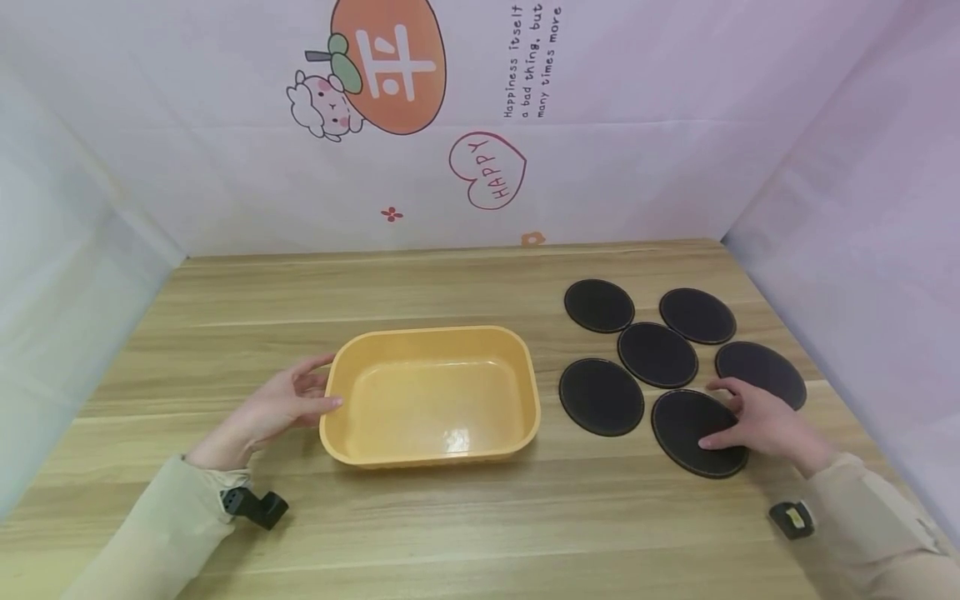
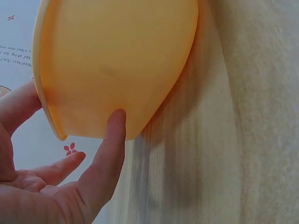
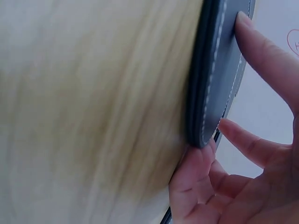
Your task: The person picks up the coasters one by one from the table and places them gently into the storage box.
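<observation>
Around the work: wood-grain surface (image 1: 450, 533), pale fabric backdrop (image 1: 637, 167) with cartoon print (image 1: 390, 71), lettering and red HAPPY heart (image 1: 489, 171). Beige sleeve (image 1: 161, 525) on the left arm, black wrist device (image 1: 257, 507) just beside. Five other black discs (image 1: 658, 356) flat in a loose cluster, right part of surface; nearest ones just left of, behind and right of the front disc (image 1: 678, 425).

Covered by right hand (image 1: 765, 423): right part of front disc, plus near edge of the disc beyond. Cut off in left wrist view: most of yellow bin (image 1: 420, 404). Lower grip on disc hard to make out; edge layered in right wrist view, possibly more than one disc.

Front disc: black, matte, round, pale stitching near rim, at near right of cluster. Yellow bin: shallow, rounded corners, glossy bottom, left of discs. Right hand half open, thumb on disc top, fingertip at edge, pinching. Left hand (image 1: 288, 396) partly curled, gripping bin's left wall, thumb over rim.
</observation>
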{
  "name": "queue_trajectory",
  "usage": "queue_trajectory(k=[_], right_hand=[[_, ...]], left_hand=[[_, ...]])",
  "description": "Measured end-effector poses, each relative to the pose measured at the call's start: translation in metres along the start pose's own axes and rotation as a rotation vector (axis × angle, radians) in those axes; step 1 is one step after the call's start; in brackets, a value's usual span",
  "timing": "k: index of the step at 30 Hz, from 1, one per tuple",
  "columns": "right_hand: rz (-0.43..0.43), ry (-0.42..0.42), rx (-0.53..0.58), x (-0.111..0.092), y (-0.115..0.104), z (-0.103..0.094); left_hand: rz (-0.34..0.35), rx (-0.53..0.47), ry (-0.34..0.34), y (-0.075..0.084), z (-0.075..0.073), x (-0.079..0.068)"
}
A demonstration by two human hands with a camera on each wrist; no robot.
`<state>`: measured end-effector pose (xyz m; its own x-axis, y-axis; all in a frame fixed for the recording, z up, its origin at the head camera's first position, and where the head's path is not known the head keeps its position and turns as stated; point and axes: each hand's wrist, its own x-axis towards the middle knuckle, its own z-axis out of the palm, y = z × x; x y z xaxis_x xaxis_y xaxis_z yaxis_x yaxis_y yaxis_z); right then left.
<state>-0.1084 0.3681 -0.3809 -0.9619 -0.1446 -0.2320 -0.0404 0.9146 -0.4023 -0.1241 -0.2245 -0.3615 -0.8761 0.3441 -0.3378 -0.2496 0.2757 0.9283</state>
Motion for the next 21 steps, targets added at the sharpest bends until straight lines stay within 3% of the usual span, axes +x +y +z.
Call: queue_trajectory(k=[21], right_hand=[[-0.009, 0.051, 0.039, -0.0071, -0.0017, -0.0015]], left_hand=[[-0.013, -0.011, -0.007, -0.0093, 0.0019, -0.0011]])
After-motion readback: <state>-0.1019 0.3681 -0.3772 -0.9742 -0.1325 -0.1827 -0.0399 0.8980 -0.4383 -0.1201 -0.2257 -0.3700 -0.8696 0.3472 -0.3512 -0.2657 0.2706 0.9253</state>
